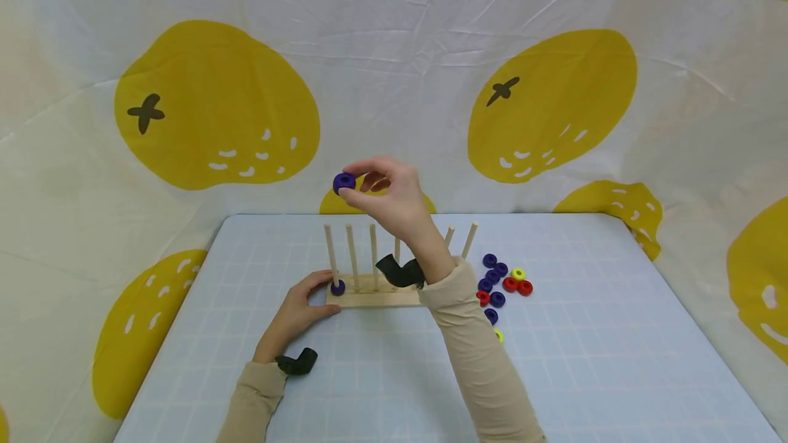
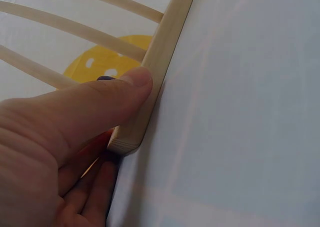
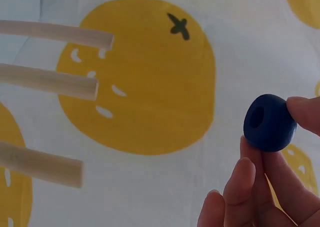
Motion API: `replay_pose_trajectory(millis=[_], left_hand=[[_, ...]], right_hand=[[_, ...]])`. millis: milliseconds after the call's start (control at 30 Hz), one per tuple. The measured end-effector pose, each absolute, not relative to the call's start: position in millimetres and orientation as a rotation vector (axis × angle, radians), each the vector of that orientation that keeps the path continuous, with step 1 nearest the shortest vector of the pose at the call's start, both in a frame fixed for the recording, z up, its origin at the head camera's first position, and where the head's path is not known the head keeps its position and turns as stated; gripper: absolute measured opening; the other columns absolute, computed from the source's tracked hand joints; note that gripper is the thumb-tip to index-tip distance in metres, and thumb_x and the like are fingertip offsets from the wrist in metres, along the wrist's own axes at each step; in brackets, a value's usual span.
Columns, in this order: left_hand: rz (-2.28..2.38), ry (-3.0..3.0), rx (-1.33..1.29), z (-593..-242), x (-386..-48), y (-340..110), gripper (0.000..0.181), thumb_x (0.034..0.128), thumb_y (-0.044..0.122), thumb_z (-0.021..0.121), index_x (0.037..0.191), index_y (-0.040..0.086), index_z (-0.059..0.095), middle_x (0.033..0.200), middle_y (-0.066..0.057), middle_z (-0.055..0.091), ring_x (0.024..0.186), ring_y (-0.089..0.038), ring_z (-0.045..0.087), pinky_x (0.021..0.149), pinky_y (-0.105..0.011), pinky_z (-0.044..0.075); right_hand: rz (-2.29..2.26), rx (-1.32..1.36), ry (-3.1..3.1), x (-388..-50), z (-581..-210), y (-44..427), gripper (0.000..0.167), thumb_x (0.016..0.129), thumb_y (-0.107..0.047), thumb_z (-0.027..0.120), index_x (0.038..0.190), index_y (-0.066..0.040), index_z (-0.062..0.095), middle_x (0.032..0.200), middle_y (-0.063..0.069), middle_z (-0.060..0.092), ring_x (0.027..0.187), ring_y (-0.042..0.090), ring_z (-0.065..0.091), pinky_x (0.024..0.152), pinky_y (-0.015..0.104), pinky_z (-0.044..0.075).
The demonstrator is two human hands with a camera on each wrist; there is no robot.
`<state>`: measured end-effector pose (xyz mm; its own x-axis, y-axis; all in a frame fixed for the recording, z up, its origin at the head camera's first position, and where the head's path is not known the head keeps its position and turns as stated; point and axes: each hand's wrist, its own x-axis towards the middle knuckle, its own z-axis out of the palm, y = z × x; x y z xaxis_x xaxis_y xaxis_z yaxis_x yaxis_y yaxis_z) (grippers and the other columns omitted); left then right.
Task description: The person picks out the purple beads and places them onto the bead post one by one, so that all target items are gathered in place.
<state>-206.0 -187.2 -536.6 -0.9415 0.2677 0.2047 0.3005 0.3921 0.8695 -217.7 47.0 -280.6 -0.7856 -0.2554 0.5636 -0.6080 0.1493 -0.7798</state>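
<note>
Between thumb and fingertips my right hand (image 1: 392,193) pinches a dark blue bead (image 1: 344,184), held up above the peg tops with its hole showing. In the right wrist view the bead (image 3: 270,123) is apart from the bare peg ends (image 3: 75,173). My left hand (image 1: 300,307) grips the left end of the wooden peg board (image 1: 369,300), thumb (image 2: 115,99) along its front edge and fingers behind. One dark blue bead (image 1: 338,288) sits at the foot of the leftmost peg (image 1: 330,251). My right forearm and wrist hide part of the board and some pegs.
Right of the board lie several loose blue beads (image 1: 497,299), red beads (image 1: 524,288) and yellow beads (image 1: 518,273), some partly behind the right sleeve. The table (image 1: 591,361) has a pale checked cover. A white sheet (image 1: 394,53) with yellow fruit prints hangs behind it.
</note>
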Motion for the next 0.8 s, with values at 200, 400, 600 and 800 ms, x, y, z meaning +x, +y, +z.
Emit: replay_pose_trajectory(millis=[200, 400, 600, 800], left_hand=[[-1.626, -2.613, -0.508, -514.9, -195.5, -180.7, 0.061, 0.0774, 0.004, 0.084, 0.133, 0.001, 0.059, 0.139, -0.018, 0.055, 0.136, -0.038, 0.042, 0.114, -0.054, 0.033], [-1.605, -2.610, -0.501, -529.4, -203.1, -183.2, 0.063, 0.0761, 0.004, 0.085, 0.133, 0.002, 0.059, 0.138, -0.017, 0.056, 0.136, -0.037, 0.043, 0.114, -0.054, 0.033], [-1.604, -2.617, -0.515, -536.0, -207.0, -186.7, 0.063, 0.0760, 0.015, 0.087, 0.133, 0.009, 0.061, 0.138, -0.009, 0.057, 0.135, -0.031, 0.046, 0.114, -0.050, 0.035], [-1.610, -2.608, -0.536, -534.0, -206.5, -187.5, 0.064, 0.0753, 0.018, 0.088, 0.133, 0.010, 0.061, 0.138, -0.008, 0.058, 0.135, -0.031, 0.046, 0.114, -0.050, 0.035]], right_hand=[[1.683, 0.863, -2.141, -223.5, -289.4, 33.8, 0.025, 0.082, -0.003, 0.079, 0.105, 0.001, 0.073, 0.099, 0.010, 0.069, 0.078, 0.019, 0.061, 0.075, 0.033, 0.056], [1.682, 0.898, -2.159, -225.4, -298.1, 23.6, 0.024, 0.082, -0.005, 0.079, 0.105, -0.001, 0.073, 0.099, 0.008, 0.069, 0.079, 0.016, 0.060, 0.076, 0.029, 0.055], [1.688, 0.898, -2.208, -227.0, -307.5, 18.6, 0.023, 0.083, -0.005, 0.079, 0.105, -0.002, 0.073, 0.099, 0.007, 0.069, 0.080, 0.016, 0.059, 0.076, 0.028, 0.055], [1.728, 0.889, -2.252, -228.2, -315.2, 15.4, 0.023, 0.083, -0.006, 0.078, 0.105, -0.003, 0.073, 0.100, 0.006, 0.069, 0.081, 0.018, 0.059, 0.077, 0.036, 0.056]])
